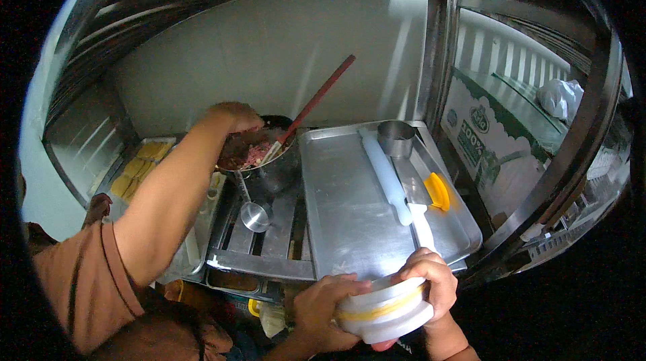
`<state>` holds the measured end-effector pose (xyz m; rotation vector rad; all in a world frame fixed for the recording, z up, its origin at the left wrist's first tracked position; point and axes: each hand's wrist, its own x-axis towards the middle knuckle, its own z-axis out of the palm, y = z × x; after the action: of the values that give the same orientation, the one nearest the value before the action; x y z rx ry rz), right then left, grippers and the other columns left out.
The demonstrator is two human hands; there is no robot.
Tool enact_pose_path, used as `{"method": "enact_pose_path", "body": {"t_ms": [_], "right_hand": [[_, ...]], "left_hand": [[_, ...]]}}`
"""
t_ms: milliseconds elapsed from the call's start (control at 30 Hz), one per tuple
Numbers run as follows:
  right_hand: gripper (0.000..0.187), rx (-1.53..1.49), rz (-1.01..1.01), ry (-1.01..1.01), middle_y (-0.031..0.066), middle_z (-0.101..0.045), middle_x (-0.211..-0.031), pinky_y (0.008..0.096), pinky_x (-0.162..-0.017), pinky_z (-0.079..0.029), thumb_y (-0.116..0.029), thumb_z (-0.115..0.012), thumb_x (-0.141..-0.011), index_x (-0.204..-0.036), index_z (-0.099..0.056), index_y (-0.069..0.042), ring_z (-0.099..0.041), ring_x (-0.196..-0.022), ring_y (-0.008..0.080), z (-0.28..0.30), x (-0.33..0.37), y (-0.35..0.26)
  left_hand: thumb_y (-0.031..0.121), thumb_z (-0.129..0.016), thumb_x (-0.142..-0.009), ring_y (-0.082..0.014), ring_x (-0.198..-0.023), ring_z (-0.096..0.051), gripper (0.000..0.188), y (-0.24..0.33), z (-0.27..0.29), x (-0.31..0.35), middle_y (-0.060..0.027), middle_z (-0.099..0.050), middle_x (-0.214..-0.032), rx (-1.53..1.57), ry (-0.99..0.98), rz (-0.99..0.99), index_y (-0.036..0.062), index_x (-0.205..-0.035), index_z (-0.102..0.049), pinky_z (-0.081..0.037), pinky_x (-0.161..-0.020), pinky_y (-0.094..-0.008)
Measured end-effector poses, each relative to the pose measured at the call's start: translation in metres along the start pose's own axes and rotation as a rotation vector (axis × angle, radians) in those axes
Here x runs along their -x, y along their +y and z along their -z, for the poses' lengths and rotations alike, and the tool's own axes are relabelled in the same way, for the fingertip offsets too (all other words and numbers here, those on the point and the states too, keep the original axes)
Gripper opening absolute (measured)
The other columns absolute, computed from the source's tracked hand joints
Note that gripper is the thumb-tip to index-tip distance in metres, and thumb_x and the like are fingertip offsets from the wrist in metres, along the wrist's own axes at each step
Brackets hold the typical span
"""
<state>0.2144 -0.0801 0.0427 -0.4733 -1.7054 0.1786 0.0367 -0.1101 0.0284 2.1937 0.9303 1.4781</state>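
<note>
Close to me, both hands grip a round white plastic mould (383, 310) with a yellow band around its middle. My left hand (328, 314) is closed on its left side, with the thumb along the top edge. From the right, my right hand (434, 283) wraps its fingers over the rim. A small reddish tip shows under the mould; what it is I cannot make out. Just beyond lies a metal sheet tray (343, 220). On it are a pale blue rolling pin (385, 172), a white-handled metal spatula (418, 216), a yellow curved plastic piece (437, 191) and a metal cup (397, 137).
At left, a co-worker's arm (171, 186) reaches into a dark pot (272, 176) of reddish filling, where a red-handled spatula (323, 92) leans. A metal measuring cup (254, 216) rests before the pot. Yellow dough pieces (138, 171) fill a far-left tray. A printed carton (484, 139) stands right, behind a metal post.
</note>
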Motion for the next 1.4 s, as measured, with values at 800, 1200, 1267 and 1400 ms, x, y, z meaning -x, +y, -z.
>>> {"method": "enact_pose_path", "body": {"t_ms": [800, 1200, 1267, 1400], "right_hand": [[0.062, -0.146, -0.041, -0.155, 0.0109, -0.055, -0.069, 0.0345, -0.051, -0.042, -0.058, -0.061, -0.071, -0.086, -0.054, 0.001, -0.053, -0.054, 0.0257, -0.044, 0.009, -0.009], [0.040, -0.207, 0.041, -0.061, 0.0102, -0.054, -0.064, 0.0337, -0.047, -0.041, -0.038, -0.049, -0.081, -0.083, -0.053, 0.002, -0.051, -0.050, 0.0243, -0.048, 0.006, -0.024], [0.039, -0.215, 0.026, -0.045, 0.0104, -0.054, -0.064, 0.0336, -0.047, -0.041, -0.036, -0.047, -0.082, -0.082, -0.053, 0.002, -0.051, -0.049, 0.0243, -0.048, 0.007, -0.026], [0.040, -0.177, 0.046, -0.041, 0.0109, -0.053, -0.064, 0.0335, -0.047, -0.041, -0.036, -0.048, -0.082, -0.081, -0.053, 0.003, -0.050, -0.049, 0.0249, -0.051, 0.004, -0.024]], "left_hand": [[0.041, -0.073, -0.058, -0.0268, -0.062, -0.057, 0.045, 0.018, 0.004, 0.032, -0.0090, -0.060, -0.072, -0.528, 0.367, 0.061, 0.0085, -0.086, -0.060, -0.044, -0.056, -0.0366], [0.044, -0.074, -0.061, -0.0235, -0.056, -0.055, 0.046, 0.035, 0.017, 0.021, -0.0063, -0.058, -0.070, -0.470, 0.403, -0.158, 0.0075, -0.083, -0.058, -0.042, -0.050, -0.0336], [0.051, -0.072, -0.064, -0.0231, -0.055, -0.054, 0.050, 0.034, 0.016, 0.021, -0.0061, -0.057, -0.069, -0.453, 0.421, -0.230, 0.0068, -0.084, -0.058, -0.041, -0.049, -0.0331], [0.062, -0.069, -0.063, -0.0224, -0.054, -0.054, 0.060, 0.030, 0.016, 0.018, -0.0062, -0.056, -0.068, -0.448, 0.452, -0.215, 0.0059, -0.082, -0.059, -0.041, -0.048, -0.0325]]}}
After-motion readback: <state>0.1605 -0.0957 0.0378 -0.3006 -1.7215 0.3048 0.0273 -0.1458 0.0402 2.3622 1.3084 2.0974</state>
